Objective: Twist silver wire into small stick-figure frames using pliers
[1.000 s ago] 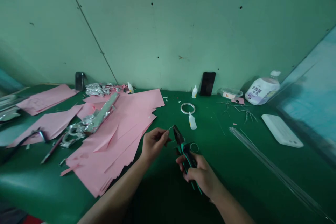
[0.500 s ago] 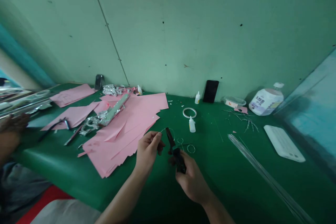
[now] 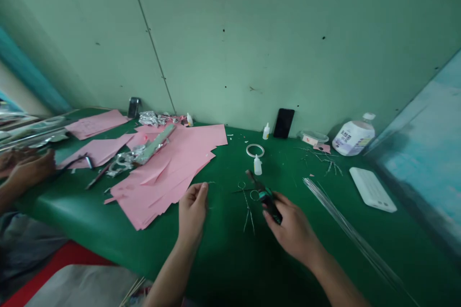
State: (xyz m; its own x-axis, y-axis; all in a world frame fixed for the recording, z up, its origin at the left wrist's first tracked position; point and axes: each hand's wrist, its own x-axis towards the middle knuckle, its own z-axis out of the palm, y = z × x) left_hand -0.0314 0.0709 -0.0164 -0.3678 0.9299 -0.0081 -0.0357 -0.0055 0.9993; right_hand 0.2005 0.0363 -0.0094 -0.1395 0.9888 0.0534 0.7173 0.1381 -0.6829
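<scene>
A green wall (image 3: 273, 33) backs the green table (image 3: 97, 211), on which overlapping pink sheets (image 3: 187, 144) occupy the area beyond and to the left of the left hand. A bundle of straight wires (image 3: 345, 223) lies right of the right hand, its near end fading into blur. At the left edge, another person's hands (image 3: 36, 168) are cut off by the frame; what they hold cannot be made out. The right hand (image 3: 290, 220) is closed around pliers (image 3: 269, 201), its fingers hiding much of the handles (whether the pliers' tips meet cannot be told). A black phone (image 3: 284, 123) leans on the wall. The left hand (image 3: 193, 204) is narrowed to a thumb-and-finger pinch on a thin wire (image 3: 212, 182), faint against the table and partly concealed by the fingers. Between the hands lies a wire figure (image 3: 247, 199) with loops and two splayed legs, one loop just beside the pliers. Beyond it, a small glue bottle (image 3: 257, 165) covers part of a pale ring (image 3: 247, 150).
</scene>
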